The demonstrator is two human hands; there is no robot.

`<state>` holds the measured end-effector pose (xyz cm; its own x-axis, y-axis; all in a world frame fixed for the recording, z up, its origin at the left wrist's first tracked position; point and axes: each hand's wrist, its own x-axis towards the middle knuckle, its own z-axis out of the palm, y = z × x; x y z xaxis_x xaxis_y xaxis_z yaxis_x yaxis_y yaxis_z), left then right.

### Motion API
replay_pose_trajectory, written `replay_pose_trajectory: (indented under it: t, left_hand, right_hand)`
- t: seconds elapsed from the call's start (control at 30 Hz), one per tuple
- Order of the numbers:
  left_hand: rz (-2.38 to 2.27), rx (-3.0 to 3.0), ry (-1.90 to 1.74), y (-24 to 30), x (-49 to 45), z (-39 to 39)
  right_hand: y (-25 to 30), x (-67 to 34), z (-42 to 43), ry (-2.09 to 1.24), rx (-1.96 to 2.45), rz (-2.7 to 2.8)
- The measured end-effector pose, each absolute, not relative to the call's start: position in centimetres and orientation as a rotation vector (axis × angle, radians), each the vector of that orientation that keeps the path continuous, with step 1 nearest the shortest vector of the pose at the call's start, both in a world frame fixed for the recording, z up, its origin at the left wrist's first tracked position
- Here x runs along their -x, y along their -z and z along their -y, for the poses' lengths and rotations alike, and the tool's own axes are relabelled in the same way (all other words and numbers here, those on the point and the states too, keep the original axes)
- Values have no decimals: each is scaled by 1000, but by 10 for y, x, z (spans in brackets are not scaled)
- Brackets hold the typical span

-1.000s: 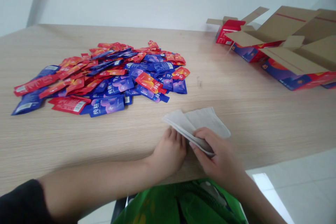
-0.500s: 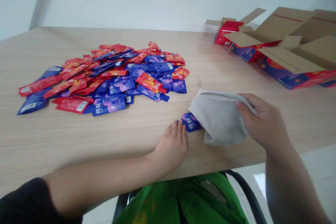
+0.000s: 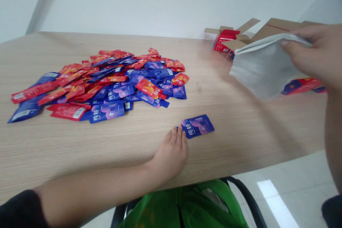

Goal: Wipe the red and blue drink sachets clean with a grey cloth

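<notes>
My left hand (image 3: 171,151) rests on the table with its fingers together over the narrow left end of a blue pouch (image 3: 199,127), holding it against the surface. The pouch lies flat, printed with white characters and purple fruit. Up at the right, my right hand (image 3: 316,51) grips a light grey cloth (image 3: 262,66) by its upper edge, thumb in front. The cloth hangs down in the air, apart from the pouch, and hides part of the boxes behind it.
A wide heap of red and blue pouches (image 3: 107,91) covers the left and middle of the wooden table (image 3: 112,153). Opened cardboard boxes stand at the back right, including a small red box (image 3: 226,39). The table's front edge runs just before my green-clothed lap (image 3: 184,206).
My right hand has lifted the cloth off the blue pouch and carried it up and to the right. The whole pouch face now shows. My left hand stays at the pouch's end.
</notes>
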<state>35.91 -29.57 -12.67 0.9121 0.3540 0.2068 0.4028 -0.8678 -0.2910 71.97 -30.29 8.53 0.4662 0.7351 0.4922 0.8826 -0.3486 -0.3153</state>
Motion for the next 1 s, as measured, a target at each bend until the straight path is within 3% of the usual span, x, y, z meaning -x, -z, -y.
replay_pose_trajectory:
  t: [0.07, 0.23, 0.33, 0.67, 1.0]
  left_hand:
    - [560, 2743, 210, 126, -359, 296]
    - [560, 2750, 229, 125, -358, 297]
    - [566, 2744, 237, 126, -358, 297]
    - [559, 2764, 198, 122, -357, 297]
    - [576, 2785, 260, 124, -355, 297]
  right_hand:
    - [-57, -697, 304, 522, 2183, 1563]
    - [54, -640, 323, 84, 2162, 1951]
    - [92, -622, 339, -54, 2173, 1973]
    - [46, -692, 307, 46, 2216, 1616]
    - [113, -765, 259, -11, 2338, 1468]
